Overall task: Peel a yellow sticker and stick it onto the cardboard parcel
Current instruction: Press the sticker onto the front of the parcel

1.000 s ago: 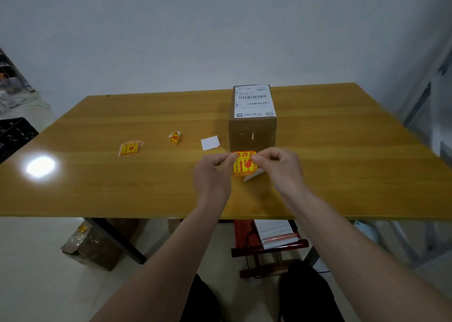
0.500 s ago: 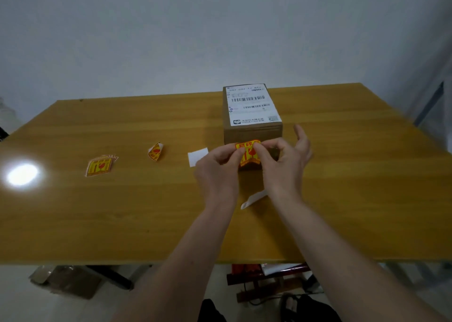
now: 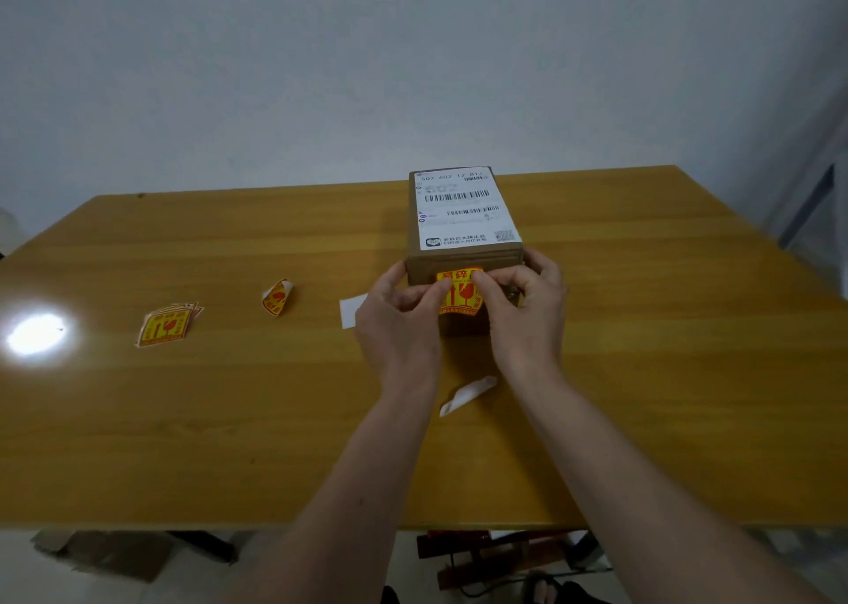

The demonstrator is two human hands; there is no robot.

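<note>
A brown cardboard parcel (image 3: pixel 463 255) with a white shipping label on top stands at the middle of the wooden table (image 3: pixel 642 374). A yellow and red sticker (image 3: pixel 459 294) lies against the parcel's near face. My left hand (image 3: pixel 397 323) pinches the sticker's left edge with thumb and fingers. My right hand (image 3: pixel 527 310) presses on its right side, with fingers spread along the parcel's right corner. The hands cover part of the sticker.
A small stack of yellow stickers (image 3: pixel 166 324) lies at the left, a curled sticker (image 3: pixel 276 297) nearer the middle. A white backing sheet (image 3: pixel 349 311) lies just left of my left hand, and a peeled backing strip (image 3: pixel 468 394) lies between my forearms.
The sticker has gone from held in the air in front of the parcel to lying on the parcel's near face. Both hands moved forward with it, and my view came closer.
</note>
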